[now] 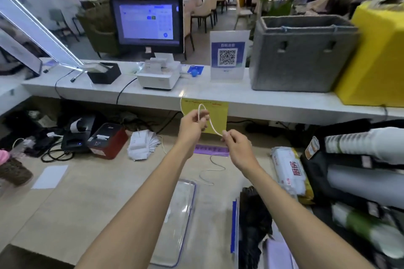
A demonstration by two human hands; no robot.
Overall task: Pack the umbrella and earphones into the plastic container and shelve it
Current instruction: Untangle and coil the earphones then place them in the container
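Behind a cluttered shop table (91, 199), left hand (193, 125) and right hand (237, 148) are each pinching the earphones (209, 121) cord, coiling it above the lidless plastic container (235, 225) already holding the umbrella (253, 220); packing, lidding and shelving are remaining.

Two bare forearms, sleeveless, with bare hands (215, 135).

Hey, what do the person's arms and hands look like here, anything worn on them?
Both arms are bare as far as the frame shows, no sleeves in view. The left hand and right hand have no gloves; no watch or bracelet shows at either wrist.
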